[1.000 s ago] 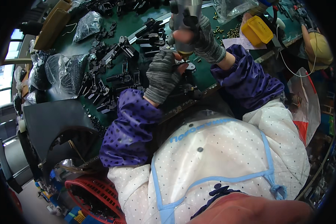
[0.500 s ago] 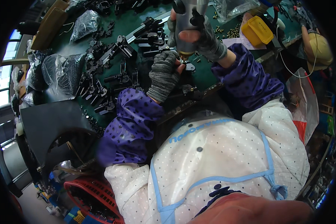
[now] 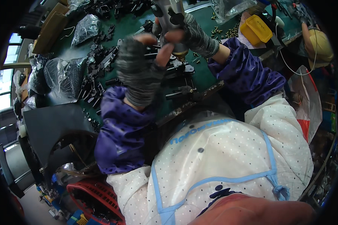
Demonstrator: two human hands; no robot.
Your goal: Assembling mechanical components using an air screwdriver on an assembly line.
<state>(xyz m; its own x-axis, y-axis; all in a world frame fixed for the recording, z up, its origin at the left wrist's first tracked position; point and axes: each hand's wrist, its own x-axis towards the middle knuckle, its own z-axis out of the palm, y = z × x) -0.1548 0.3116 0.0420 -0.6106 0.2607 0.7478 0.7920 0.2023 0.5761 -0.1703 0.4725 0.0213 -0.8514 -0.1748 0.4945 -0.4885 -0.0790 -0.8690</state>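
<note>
Fingers [image 3: 165, 48] touch screwdriver [image 3: 172, 22] near yellow box [image 3: 256, 29].

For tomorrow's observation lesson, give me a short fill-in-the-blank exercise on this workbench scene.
1. The right hand grips a power ____.
2. Both hands wear grey ____.
3. The tray near the screws is ____.
4. The bench top is ____.

Missing words: screwdriver; gloves; yellow; green
</note>
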